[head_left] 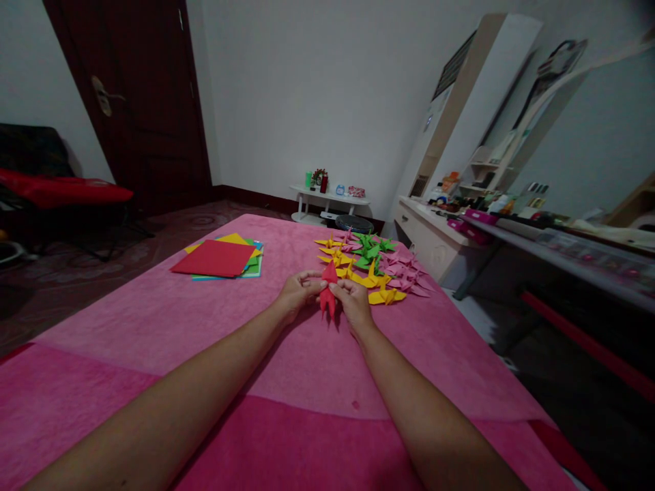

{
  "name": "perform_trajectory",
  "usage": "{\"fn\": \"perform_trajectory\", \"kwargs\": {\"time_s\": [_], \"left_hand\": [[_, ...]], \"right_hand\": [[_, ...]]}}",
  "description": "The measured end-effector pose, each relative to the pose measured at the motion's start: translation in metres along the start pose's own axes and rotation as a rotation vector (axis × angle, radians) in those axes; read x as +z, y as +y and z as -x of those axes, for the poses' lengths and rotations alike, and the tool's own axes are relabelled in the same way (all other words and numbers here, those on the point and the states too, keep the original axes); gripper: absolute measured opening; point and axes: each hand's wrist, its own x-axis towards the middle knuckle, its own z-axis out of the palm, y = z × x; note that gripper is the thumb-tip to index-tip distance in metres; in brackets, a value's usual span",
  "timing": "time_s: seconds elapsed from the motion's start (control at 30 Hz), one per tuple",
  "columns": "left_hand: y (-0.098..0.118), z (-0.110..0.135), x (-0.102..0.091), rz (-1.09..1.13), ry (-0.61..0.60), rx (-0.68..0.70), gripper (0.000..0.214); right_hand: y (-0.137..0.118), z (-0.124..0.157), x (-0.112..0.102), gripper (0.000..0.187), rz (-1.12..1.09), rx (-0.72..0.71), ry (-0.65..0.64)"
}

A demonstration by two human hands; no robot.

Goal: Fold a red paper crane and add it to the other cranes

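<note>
A folded piece of red paper (328, 294) stands pointed between both hands over a pink cloth (153, 320). My left hand (297, 292) pinches its left side with closed fingers. My right hand (352, 300) grips its right side, fingers curled on it. Just beyond the hands lies a cluster of folded paper cranes (376, 266) in yellow, green and pink. A stack of flat coloured paper sheets (217, 259), red on top, lies to the far left on the cloth.
The pink cloth covers a wide surface whose right edge drops to the floor. A cluttered desk (512, 218) stands at the right. A small white table (330, 198) is by the far wall. A dark door (138, 102) and a red-cushioned chair (56, 191) are at the left.
</note>
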Motion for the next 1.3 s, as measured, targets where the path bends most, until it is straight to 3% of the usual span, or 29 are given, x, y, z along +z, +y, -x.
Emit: {"fn": "perform_trajectory", "kwargs": {"time_s": [0.1,0.23,0.4,0.5,0.63,0.73,0.83,1.13,1.2,1.3], "left_hand": [[0.002,0.0,-0.001,-0.004,-0.03,0.055,0.057],[0.002,0.001,-0.002,0.008,-0.103,0.065,0.053],[0.003,0.003,0.0,0.007,-0.083,0.014,0.049],[0.004,0.003,0.001,0.017,-0.07,0.015,0.051],[0.005,0.002,0.0,0.045,-0.072,-0.073,0.049],[0.007,0.004,-0.001,-0.001,-0.167,-0.171,0.037],[0.01,0.005,-0.001,-0.077,-0.211,-0.184,0.032],[0.007,-0.002,-0.006,-0.107,0.034,0.011,0.031],[0.009,-0.002,-0.006,-0.087,0.067,0.054,0.029],[0.013,0.0,-0.004,-0.015,0.107,0.103,0.03]], "right_hand": [[0.001,-0.001,0.0,0.024,-0.065,0.008,0.027],[0.001,-0.002,0.0,0.021,-0.048,-0.041,0.089],[-0.003,-0.001,0.002,0.021,-0.096,-0.028,0.11],[-0.005,0.0,0.004,0.031,-0.141,-0.016,0.116],[-0.006,0.001,0.003,0.039,-0.12,-0.031,0.114],[-0.006,0.002,0.002,0.035,-0.11,-0.041,0.061],[-0.007,0.003,0.003,0.03,-0.107,-0.027,0.021],[-0.006,0.001,0.003,0.029,-0.179,0.099,-0.049],[-0.008,0.002,0.002,0.028,-0.151,0.048,-0.012],[-0.015,0.006,0.003,0.026,0.024,-0.151,0.028]]}}
